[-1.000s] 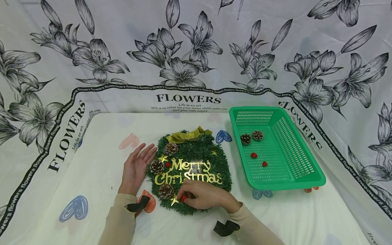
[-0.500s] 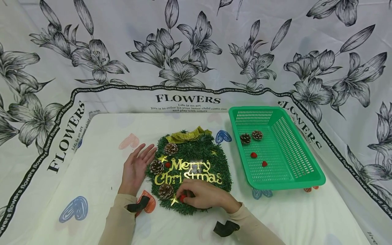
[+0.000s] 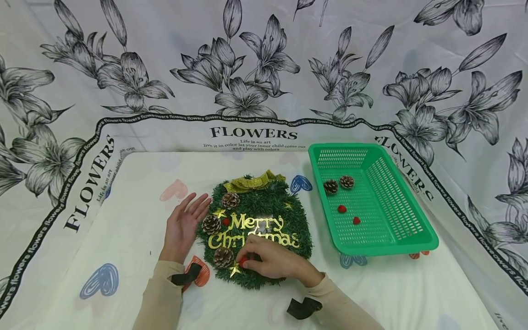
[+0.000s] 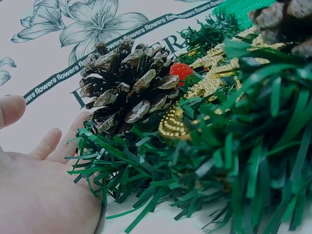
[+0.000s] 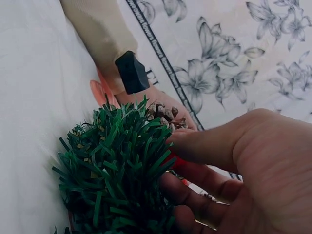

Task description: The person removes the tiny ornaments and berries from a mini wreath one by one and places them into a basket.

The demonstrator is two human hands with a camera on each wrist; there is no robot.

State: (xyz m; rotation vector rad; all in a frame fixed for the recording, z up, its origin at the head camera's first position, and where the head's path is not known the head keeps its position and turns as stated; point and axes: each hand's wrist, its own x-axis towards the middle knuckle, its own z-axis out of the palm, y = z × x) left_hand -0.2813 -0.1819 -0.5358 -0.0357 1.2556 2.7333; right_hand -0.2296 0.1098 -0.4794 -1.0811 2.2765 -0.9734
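A green tinsel wreath [image 3: 297, 206] with gold "Merry Christmas" lettering [image 3: 255, 223] lies flat on the table. My right hand [image 3: 272, 259] pinches a red berry [image 3: 243, 261] at the wreath's lower left, beside a gold star [image 3: 234, 269] and a pine cone [image 3: 223, 257]. In the right wrist view the berry is mostly hidden behind the thumb [image 5: 209, 146]. With fingers spread and palm up, my left hand [image 3: 183, 227] lies against the wreath's left side. Near it, a large pine cone [image 4: 129, 87] and another red berry [image 4: 181, 72] sit on the wreath.
To the right stands a green plastic basket [image 3: 387, 250] holding two pine cones [image 3: 338, 184] and two red berries [image 3: 342, 209]. A gold ribbon bow [image 3: 255, 182] tops the wreath. Behind the table hangs a flower-printed cloth [image 3: 264, 101].
My right hand has shifted slightly left with the red berry, closer to the gold star. The fingers have lifted a little. My left hand stays where it was.
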